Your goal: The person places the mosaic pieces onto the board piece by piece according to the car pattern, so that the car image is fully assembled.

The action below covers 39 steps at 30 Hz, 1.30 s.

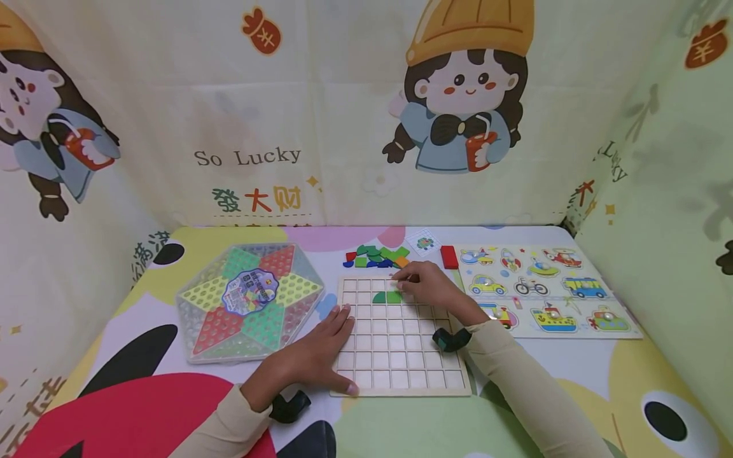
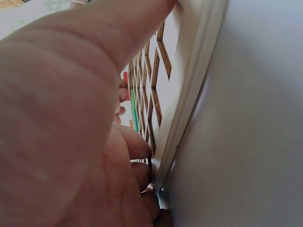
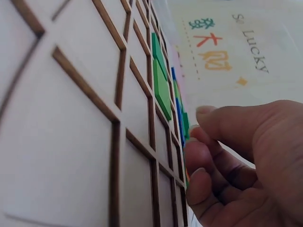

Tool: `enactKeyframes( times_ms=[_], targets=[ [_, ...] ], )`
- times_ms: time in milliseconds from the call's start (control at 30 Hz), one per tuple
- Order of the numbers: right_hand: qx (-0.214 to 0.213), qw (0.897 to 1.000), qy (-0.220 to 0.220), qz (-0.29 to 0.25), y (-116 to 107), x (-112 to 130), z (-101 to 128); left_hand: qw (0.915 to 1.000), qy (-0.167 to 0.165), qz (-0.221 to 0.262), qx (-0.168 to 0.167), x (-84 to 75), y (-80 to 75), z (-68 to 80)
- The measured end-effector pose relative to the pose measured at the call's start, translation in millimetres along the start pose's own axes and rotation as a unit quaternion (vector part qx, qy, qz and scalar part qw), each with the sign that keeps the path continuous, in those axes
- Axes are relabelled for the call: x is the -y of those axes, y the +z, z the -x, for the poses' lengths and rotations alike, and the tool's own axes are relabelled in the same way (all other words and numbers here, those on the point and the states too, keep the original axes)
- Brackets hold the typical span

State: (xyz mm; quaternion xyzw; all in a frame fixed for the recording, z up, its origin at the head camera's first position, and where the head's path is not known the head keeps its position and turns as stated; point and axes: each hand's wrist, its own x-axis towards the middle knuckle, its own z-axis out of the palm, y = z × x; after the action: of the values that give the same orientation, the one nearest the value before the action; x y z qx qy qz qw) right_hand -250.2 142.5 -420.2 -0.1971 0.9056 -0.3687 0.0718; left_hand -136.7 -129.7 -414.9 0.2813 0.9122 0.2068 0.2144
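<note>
A wooden grid board (image 1: 397, 343) lies flat before me. My left hand (image 1: 315, 350) rests along its left side, fingers extended over the edge and thumb on the near left corner. In the left wrist view, the thumb (image 2: 137, 23) reaches across the frame of the board. Two green pieces sit side by side in upper cells: a darker rounded one (image 1: 379, 298) and a lighter square (image 1: 393, 297). Over the far edge hovers my right hand (image 1: 429, 286), fingers loosely bent beside a pile of coloured pieces (image 1: 372, 256); nothing shows between its fingertips (image 3: 195, 151).
A hexagonal star-patterned game board (image 1: 249, 299) lies to the left. On the right is a vehicle picture board (image 1: 532, 289), with a red block (image 1: 449, 257) by its far left corner. A small pattern card (image 1: 424, 242) lies behind the pile.
</note>
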Motion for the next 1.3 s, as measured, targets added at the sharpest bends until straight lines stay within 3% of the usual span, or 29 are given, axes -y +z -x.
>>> enactKeyframes(
  times_ms=[333,733,1300],
  targets=[
    [-0.046,0.998,0.028,-0.028,-9.2,-8.8,-9.3,0.9999,0.01,0.002,-0.002,1.3,-0.4,0.5],
    [-0.071,0.993,0.081,-0.056,-14.8,-30.4,-26.5,1.0,0.006,0.003,-0.002,0.2,-0.3,1.0],
    [-0.078,0.992,0.095,-0.019,-11.5,-23.8,-38.2,1.0,0.006,0.001,-0.003,0.4,-0.4,0.7]
  ],
)
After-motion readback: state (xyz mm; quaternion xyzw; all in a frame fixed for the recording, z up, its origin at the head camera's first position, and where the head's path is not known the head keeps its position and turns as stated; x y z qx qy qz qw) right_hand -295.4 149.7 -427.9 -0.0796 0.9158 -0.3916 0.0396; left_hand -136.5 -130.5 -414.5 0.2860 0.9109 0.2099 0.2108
